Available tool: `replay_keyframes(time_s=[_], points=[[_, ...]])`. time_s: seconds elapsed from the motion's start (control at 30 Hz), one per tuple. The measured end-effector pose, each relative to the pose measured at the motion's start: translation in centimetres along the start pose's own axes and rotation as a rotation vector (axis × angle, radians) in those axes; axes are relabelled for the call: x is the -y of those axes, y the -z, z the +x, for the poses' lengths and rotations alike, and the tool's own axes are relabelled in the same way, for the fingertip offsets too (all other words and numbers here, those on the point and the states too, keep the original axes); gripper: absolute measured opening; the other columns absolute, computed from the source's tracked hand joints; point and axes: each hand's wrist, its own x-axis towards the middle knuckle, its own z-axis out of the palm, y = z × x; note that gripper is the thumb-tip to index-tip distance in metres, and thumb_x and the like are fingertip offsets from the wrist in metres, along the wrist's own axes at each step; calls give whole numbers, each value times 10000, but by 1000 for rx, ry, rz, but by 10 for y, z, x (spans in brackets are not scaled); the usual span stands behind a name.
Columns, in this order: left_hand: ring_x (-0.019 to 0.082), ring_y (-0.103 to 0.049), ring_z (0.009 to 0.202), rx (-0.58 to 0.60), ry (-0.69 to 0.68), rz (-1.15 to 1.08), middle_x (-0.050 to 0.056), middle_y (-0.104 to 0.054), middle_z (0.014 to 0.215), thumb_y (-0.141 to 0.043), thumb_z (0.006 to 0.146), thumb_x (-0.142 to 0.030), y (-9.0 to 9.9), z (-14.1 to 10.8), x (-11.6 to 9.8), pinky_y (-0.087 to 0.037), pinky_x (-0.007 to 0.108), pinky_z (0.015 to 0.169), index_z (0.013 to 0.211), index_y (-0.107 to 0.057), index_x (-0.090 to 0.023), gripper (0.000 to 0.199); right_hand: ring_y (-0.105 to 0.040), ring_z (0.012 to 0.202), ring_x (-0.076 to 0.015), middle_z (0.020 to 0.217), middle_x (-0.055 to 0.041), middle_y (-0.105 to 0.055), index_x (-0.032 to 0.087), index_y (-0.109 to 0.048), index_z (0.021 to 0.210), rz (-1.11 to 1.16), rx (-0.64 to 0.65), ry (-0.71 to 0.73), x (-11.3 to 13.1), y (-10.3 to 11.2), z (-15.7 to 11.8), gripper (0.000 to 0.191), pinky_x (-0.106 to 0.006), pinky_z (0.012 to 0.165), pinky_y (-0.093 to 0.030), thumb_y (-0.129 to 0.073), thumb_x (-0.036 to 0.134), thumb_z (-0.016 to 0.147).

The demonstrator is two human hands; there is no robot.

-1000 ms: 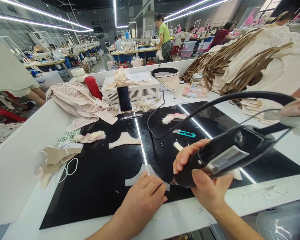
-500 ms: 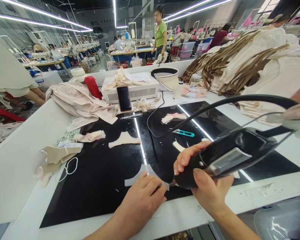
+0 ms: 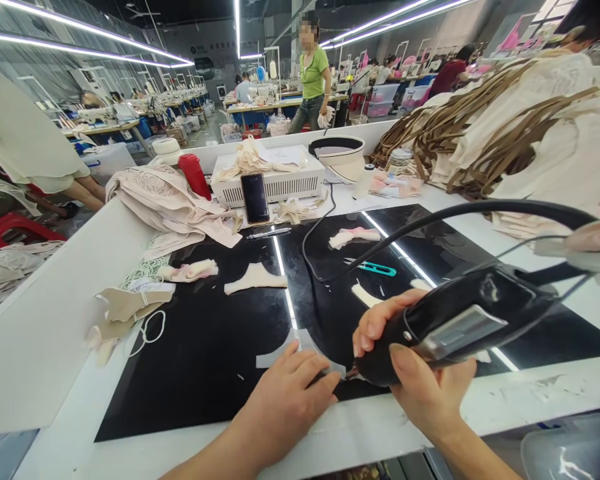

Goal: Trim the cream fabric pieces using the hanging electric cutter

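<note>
on my feed the work looks part-way to me: the tip of the black handheld tool (image 3: 445, 327) is at the right end of the pale grey curved piece (image 3: 275, 357), so i judge that this end is being worked on and not yet finished. whether tip and edge touch, i can't make out. the grey piece lies flat on the black board (image 3: 190, 373), near the front edge of the white desk (image 3: 525, 397), its right half partly under the left hand (image 3: 290, 397). those fingers are bent and pressed down on it; i cannot tell if they pinch anything beneath. the right hand (image 3: 425, 387) is wrapped firmly around the tool's front end, thumb on the near side.

farther back, a cream cut-out (image 3: 255, 279) of similar outline lies apart from both hands, and a cream strip (image 3: 365, 295) and teal snips (image 3: 377, 268) sit beyond the tool. i would guess the cream cut-out is shaped already, but nothing shows which steps it has had.

against the frame half a second ago, little is different at the hands: same hold, same press, tip at the same end. everything on the desk sits slightly farther right in my view, which i put down to the camera turning. the co-worker in the green top (image 3: 314, 73) has turned more toward me, legs now in a stride.
</note>
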Motion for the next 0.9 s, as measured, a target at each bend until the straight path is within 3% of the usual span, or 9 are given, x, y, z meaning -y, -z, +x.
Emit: replay_keyframes(time_s=[0.2,0.3,0.43,0.57,0.73,0.9], points=[[162,-692,1002,-4,214,21,33,-703,1080,-524,1042,-176,54,-13,14,-459,492,1168,1190,-646,-202,194,-602,657,-179,801,0,-628,279,-596,1170,42,-29,-22,9,-2,9,345,-317,519,-565,-783,333,886],[174,-688,1014,-9,335,10,37,-692,1097,-581,1018,-197,68,-33,24,-511,453,1122,1188,-659,-210,188,-592,638,-184,781,-2,-630,280,-603,1145,83,-34,-20,8,-13,13,348,-321,498,-560,-798,352,867],[210,-676,1072,-14,395,-4,52,-676,1144,-687,958,-213,62,-53,32,-501,502,1124,1176,-672,-223,219,-593,628,-178,789,-1,-633,293,-602,1155,146,21,-54,-3,-34,13,341,-322,514,-551,-792,352,877],[201,-664,1085,-58,441,-50,28,-666,1128,-744,903,-156,51,-56,34,-435,541,1172,1102,-674,-230,223,-594,618,-173,795,7,-629,309,-591,1153,182,52,-56,-14,-58,11,340,-317,512,-539,-789,347,880],[184,-656,1088,-100,495,-122,12,-657,1121,-714,914,-120,48,-55,34,-377,566,1203,1030,-663,-233,170,-588,613,-162,782,16,-613,311,-573,1142,184,49,-50,-24,-81,13,357,-298,514,-535,-797,375,872],[171,-664,1076,-119,456,-115,26,-664,1112,-644,957,-126,49,-57,32,-389,534,1202,1083,-657,-223,160,-600,619,-158,790,20,-616,302,-551,1153,189,36,-54,-31,-90,14,375,-301,539,-548,-796,371,878]])
